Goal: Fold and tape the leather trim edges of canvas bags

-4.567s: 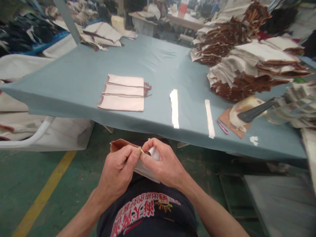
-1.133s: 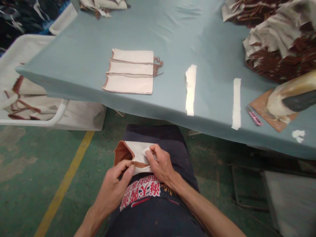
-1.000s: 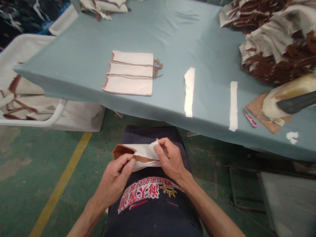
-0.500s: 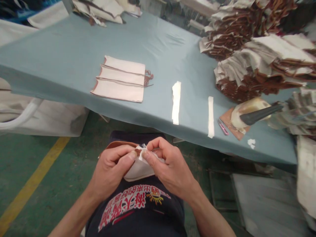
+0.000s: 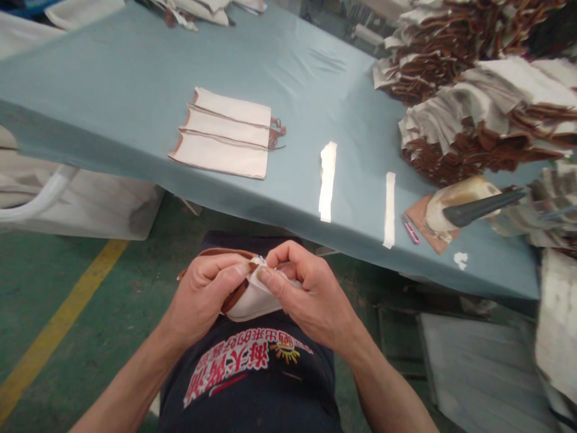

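Observation:
Over my lap, both hands pinch a small white cloth pouch with brown trim [image 5: 247, 300]. My left hand [image 5: 205, 294] grips its brown-edged side, thumb and fingers closed. My right hand [image 5: 306, 291] pinches the white fabric at the top, fingertips meeting those of the left. Much of the pouch is hidden under my fingers. On the blue-grey table [image 5: 112, 90] ahead lie three flat finished pouches [image 5: 223, 139], overlapped in a row with brown cords at their right end.
Two white tape strips [image 5: 327, 180] [image 5: 389, 201] are stuck near the table's front edge. A pink cutter [image 5: 409, 228] lies beside a brown pad with a dark-handled tool [image 5: 478, 207]. Large heaps of white and brown pouches [image 5: 473, 120] fill the right. A white cart [image 5: 81, 198] stands at the left.
My hands have come together at the pouch's top edge and bunched it up. One second ago they held it spread flat across my lap. The view has shifted slightly.

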`<action>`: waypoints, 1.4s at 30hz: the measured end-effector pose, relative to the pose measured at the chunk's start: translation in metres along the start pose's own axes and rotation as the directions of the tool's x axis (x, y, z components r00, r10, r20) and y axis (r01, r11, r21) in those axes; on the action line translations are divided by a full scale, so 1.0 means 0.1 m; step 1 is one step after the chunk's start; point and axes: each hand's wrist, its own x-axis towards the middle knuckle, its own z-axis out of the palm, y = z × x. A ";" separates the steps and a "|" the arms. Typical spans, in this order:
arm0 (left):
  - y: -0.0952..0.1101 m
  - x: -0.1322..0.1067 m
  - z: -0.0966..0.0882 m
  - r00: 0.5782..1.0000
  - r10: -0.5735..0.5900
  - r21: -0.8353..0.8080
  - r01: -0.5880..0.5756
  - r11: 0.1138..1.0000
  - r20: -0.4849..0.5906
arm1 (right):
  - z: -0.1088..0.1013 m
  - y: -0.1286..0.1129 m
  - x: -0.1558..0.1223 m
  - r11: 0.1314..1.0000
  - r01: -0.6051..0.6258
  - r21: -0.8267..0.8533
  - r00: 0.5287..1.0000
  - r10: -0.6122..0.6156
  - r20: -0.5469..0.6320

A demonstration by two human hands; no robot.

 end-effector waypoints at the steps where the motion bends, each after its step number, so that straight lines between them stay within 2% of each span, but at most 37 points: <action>1: 0.00 0.00 0.00 1.000 0.008 -0.003 -0.008 1.000 0.003 | 0.01 0.00 0.01 1.000 -0.004 0.002 1.000 0.004 0.001; 7: -0.05 0.01 -0.05 0.998 0.051 -0.002 -0.051 0.999 0.026 | 0.03 0.01 0.05 0.999 -0.049 0.017 0.999 0.048 0.011; 11: -0.08 0.02 -0.07 0.997 0.066 0.005 -0.067 0.998 0.042 | 0.01 0.02 0.09 0.997 -0.071 0.034 0.996 0.069 0.062; 19: -0.03 0.03 -0.06 0.994 0.101 0.057 -0.103 0.993 0.036 | 0.01 0.02 0.14 0.995 -0.044 -0.087 0.997 0.049 0.054; 23: 0.03 0.01 -0.05 0.991 0.132 0.165 -0.135 0.977 0.029 | 0.06 0.06 0.15 0.995 -0.079 -0.063 0.996 0.081 0.029; 26: 0.10 -0.01 0.01 0.986 0.164 0.315 -0.147 0.938 -0.029 | 0.10 0.09 0.14 0.994 -0.078 -0.078 0.997 0.078 0.005; 31: 0.14 -0.06 0.16 0.956 0.241 0.492 -0.130 0.861 -0.170 | 0.16 0.16 0.15 0.997 -0.076 -0.005 0.997 0.076 -0.008; 34: 0.12 -0.09 0.20 0.932 0.319 0.557 -0.175 0.812 -0.172 | 0.16 0.21 0.15 0.987 -0.117 0.108 0.992 0.110 0.066; 37: 0.08 -0.13 0.19 0.914 0.374 0.554 -0.232 0.800 -0.157 | 0.17 0.25 0.14 0.977 -0.138 0.161 0.983 0.116 0.140; 42: 0.04 -0.19 0.18 0.894 0.406 0.524 -0.259 0.812 -0.187 | 0.20 0.22 0.10 0.992 -0.058 0.108 0.995 0.048 0.089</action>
